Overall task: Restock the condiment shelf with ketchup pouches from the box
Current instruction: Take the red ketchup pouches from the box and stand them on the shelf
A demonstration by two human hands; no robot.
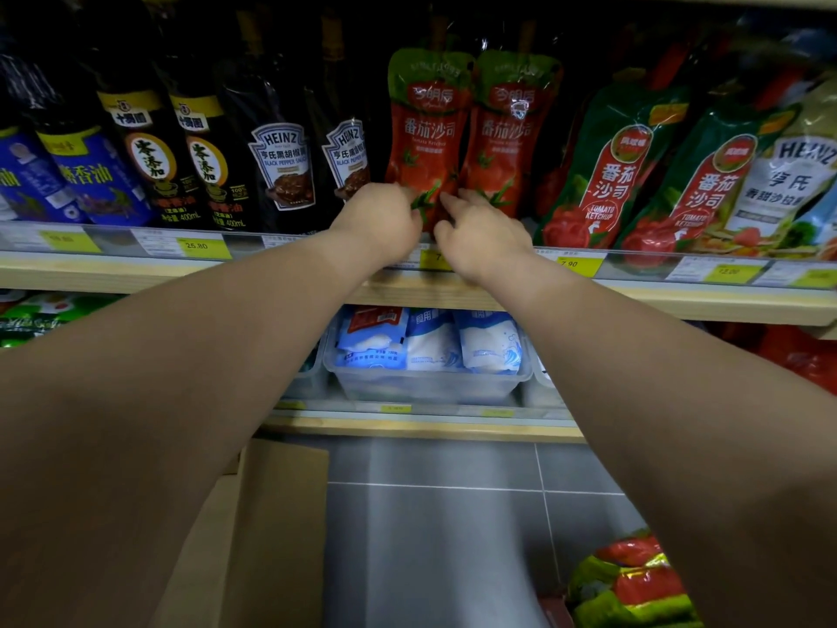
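1. Store shelving is seen across the whole background; the condiment shelf [634, 301] is fronted by a price rail [204, 247], which is taken as the reference below.
2. Just above the rail, near its middle, a red ketchup pouch [423, 129] is stood upright and is touched by a second pouch [502, 129] beside it. Dark sauce bottles [281, 165] are ranged further along the rail.
3. The pouch's bottom edge is pinched by the curled fingers of the left hand [376, 219]. Its lower corner appears to be nipped between forefinger and thumb of the right hand [484, 233]. Both hands are held just over the rail.
4. The base should be pushed back behind the rail and spread flat, so that the pouch is kept upright, with its label faced forward and level with its neighbour.
5. Far below the rail, the box [271, 514] is seen on the floor, and spare pouches [634, 577] are judged to be waiting.
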